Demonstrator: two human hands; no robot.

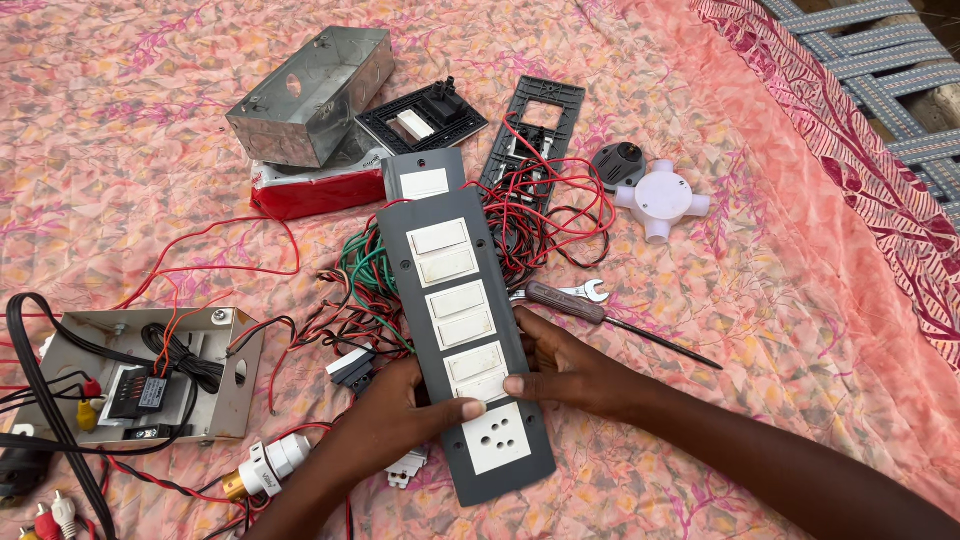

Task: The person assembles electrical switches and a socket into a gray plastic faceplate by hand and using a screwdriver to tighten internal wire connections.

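From the head view, both hands grip the near end of a long dark grey switch panel (465, 325). The left hand (400, 420) wraps the panel's left edge with its thumb across the face, just above the white socket; the right hand (575, 375) clasps the right edge, its fingers (530, 385) curled onto the face at the lowest rocker. Both sets of fingers are closed on the panel.

To handle this well, I judge the grip should stay on the panel's edges, clear of the rockers, and the far end should be kept level, since red and green wires (540, 215) bunch beneath it and could tug or snag.

The panel is a narrow plate bearing three pairs of white rocker switches, then one white multi-hole socket nearest the fingers. It lies slanted away from them, over the wire tangle on the pink patterned bedspread (780, 300). A screwdriver (610, 320) lies just right of the right hand.
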